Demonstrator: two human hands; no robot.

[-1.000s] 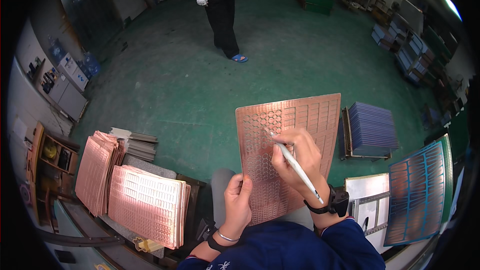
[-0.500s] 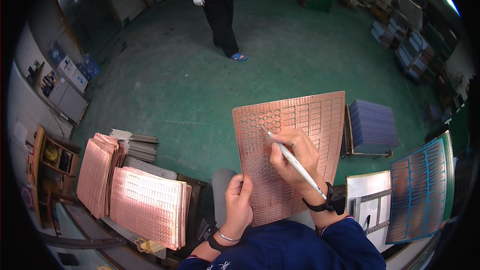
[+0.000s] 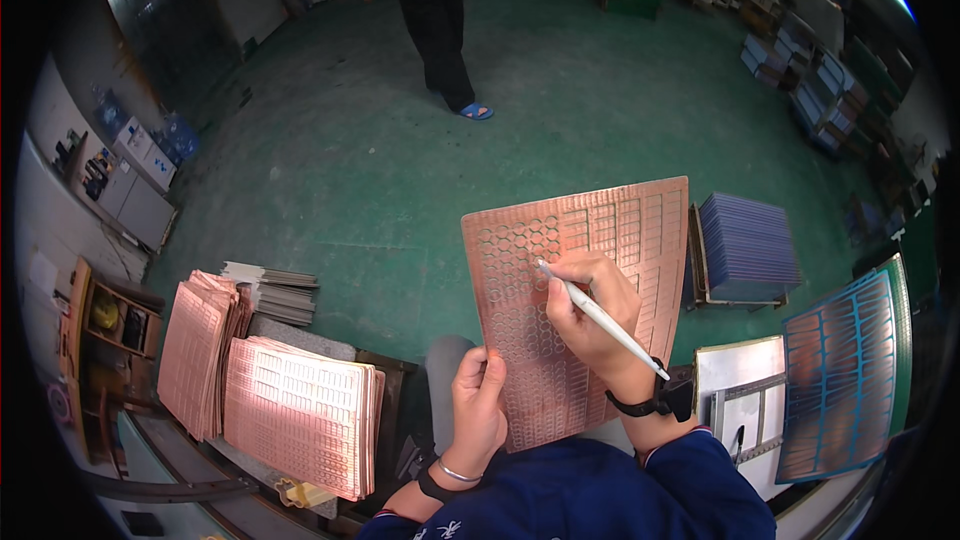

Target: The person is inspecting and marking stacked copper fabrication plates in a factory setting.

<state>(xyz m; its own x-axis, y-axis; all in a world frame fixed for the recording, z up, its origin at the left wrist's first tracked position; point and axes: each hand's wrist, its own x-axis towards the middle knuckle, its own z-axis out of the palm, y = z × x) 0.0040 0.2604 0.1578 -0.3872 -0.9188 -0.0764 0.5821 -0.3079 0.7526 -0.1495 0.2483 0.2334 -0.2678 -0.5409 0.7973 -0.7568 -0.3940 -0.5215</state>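
A copper-coloured flat panel (image 3: 628, 215), cut with rows of hexagonal, round and rectangular outlines, tilts up in front of me. Its lower left edge is pinched between the thumb and fingers of my left hand (image 3: 477, 402). My right hand (image 3: 600, 312) is over the panel's middle, closed round a slim white pen-shaped tool (image 3: 603, 318). One end of the tool lies by the hexagonal outlines; whether it touches them I cannot tell. The tool's thin tapered end points back over my right wrist. My hand hides part of the panel behind it.
Stacks of similar copper panels (image 3: 295, 405) lie on a bench at left, near grey sheets (image 3: 275, 292). At right are a stack of purple-blue sheets (image 3: 745, 245), a metal frame (image 3: 748, 410) and a blue-patterned panel (image 3: 840, 380). Ahead stands another person (image 3: 432, 35) on the green floor.
My right hand and the tool have shifted slightly right and down across the panel. The left hand keeps its hold. The other person's gloved hand has swung outward to the left.
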